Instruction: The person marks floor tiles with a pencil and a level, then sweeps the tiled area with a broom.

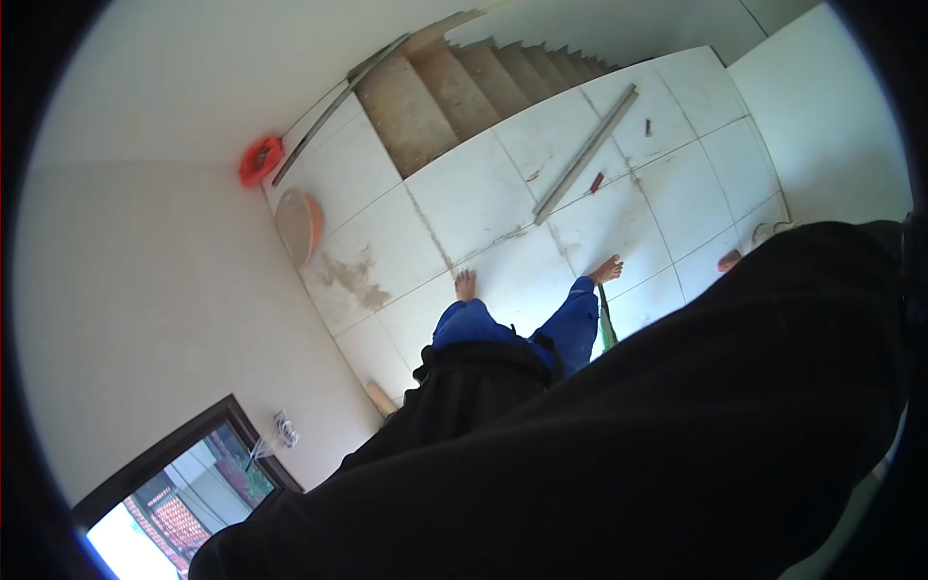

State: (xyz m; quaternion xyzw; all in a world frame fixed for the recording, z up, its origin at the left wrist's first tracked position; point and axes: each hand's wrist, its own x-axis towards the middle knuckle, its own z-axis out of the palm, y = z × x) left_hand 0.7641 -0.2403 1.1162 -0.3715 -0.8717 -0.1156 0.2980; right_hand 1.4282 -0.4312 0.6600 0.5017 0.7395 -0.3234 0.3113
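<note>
Fig. 1 | hands: neither shows past the black sleeve [677, 416], so I cannot tell their grip | green rod [606, 329] beside blue trouser leg [575, 324]; straightedge [585, 155] on tiles [464, 203], no hand near | step, I judge: standing pause | next calls for bending low to reach.

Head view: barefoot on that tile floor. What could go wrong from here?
1. The long metal bar lies loose across the tiles ahead of the bare feet: a likely trip or stubbed toe.
2. Small red pieces beside it could hurt a bare sole.
3. The brownish smear near the wall may be slippery; I cannot tell if it is wet.
</note>
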